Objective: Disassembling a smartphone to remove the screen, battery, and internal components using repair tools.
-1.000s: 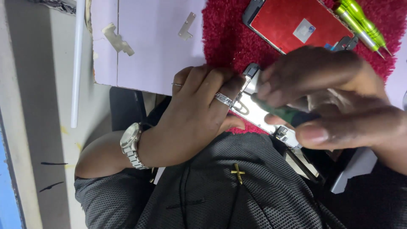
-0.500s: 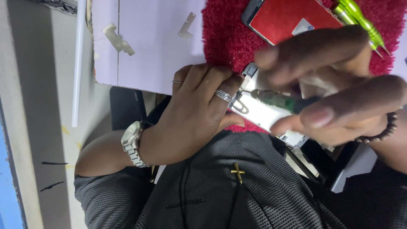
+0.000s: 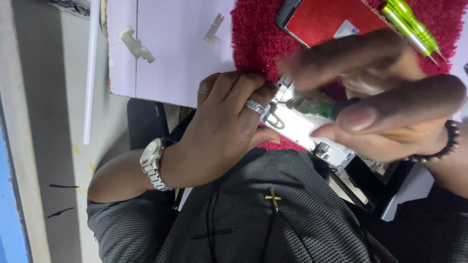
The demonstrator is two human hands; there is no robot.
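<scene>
Holding a white phone frame steady with the left hand, fingers curled over its end, ring and wristwatch showing. Pinching a green-handled screwdriver in the right hand, fingers closed tight round the handle, tip pointing at the frame's end just beside the left fingertips; a bit blurry there, so can't tell if the tip is actually touching. Sitting partly on the red fuzzy mat at the near edge of the desk, that frame, hanging over toward the lap. Farther back on the mat: a red phone panel, and two green screwdrivers near the far right corner. Couple of small metal brackets lying on the pale desk surface, well apart from the hands.
</scene>
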